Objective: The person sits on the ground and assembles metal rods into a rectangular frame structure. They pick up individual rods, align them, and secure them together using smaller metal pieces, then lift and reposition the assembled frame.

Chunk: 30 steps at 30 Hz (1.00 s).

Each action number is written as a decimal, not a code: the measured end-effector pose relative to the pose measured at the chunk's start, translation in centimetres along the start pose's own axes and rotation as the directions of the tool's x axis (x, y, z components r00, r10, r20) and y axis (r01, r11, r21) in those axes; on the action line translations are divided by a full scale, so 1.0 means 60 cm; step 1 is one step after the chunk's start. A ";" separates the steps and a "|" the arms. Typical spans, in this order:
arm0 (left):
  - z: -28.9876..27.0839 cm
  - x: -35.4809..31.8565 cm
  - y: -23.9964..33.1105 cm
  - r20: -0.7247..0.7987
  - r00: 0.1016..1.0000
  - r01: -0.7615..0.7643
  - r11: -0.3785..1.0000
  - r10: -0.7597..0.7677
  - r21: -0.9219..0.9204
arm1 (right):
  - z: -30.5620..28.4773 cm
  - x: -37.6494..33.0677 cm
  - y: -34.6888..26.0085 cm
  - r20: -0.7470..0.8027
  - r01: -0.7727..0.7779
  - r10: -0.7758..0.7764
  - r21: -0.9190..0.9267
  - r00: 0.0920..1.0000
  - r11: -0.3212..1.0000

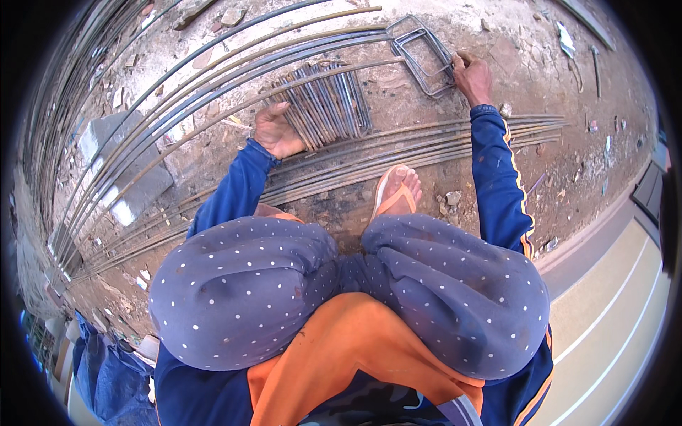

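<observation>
Here, the wire frames (437, 44) lie right of centre along the top of the picture, immediately left of the right hand (474, 78), whose grip is clamped on their right edge. The left hand (278, 132), farther off, is against the lower left of the stack of bent bars (327, 103); its fingers are partly hidden, so I cannot tell whether that grip closes. The frames' long axis slants from upper left to lower right, their upper end beside the long rods' (355, 37) tips.

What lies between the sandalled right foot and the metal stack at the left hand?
In the head view, long metal rods lie between the foot and the metal stack.
</observation>
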<state>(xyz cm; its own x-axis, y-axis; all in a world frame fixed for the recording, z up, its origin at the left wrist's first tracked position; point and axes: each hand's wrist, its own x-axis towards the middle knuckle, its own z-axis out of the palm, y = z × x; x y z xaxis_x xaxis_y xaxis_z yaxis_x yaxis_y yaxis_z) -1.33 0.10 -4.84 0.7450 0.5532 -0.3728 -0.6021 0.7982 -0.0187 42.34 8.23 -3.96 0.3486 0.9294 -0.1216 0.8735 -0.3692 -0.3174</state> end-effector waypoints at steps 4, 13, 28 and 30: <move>0.004 0.001 0.002 0.017 1.000 0.004 1.000 -0.004 -0.006 | 0.006 0.002 -0.006 -0.008 -0.020 0.021 0.079 1.000 0.997; -0.006 -0.002 0.005 0.001 1.000 0.006 0.999 -0.006 0.038 | -0.045 -0.046 -0.048 0.025 -0.072 0.087 0.802 0.996 0.592; -0.006 0.000 0.003 0.017 1.000 0.005 1.000 -0.005 -0.015 | -0.108 -0.115 -0.106 0.293 0.196 -0.398 0.536 0.869 0.821; 0.001 0.001 0.002 0.006 1.000 0.007 1.000 -0.007 0.001 | -0.058 -0.108 -0.122 0.272 0.227 -0.440 0.567 0.856 0.792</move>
<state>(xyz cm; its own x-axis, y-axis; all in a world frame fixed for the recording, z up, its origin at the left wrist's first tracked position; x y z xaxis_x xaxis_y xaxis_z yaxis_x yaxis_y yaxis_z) -1.34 0.24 -4.80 0.7510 0.5491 -0.3667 -0.5965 0.8024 -0.0200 34.85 4.89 2.46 -0.1784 0.9590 -0.2203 0.5777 -0.0792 -0.8124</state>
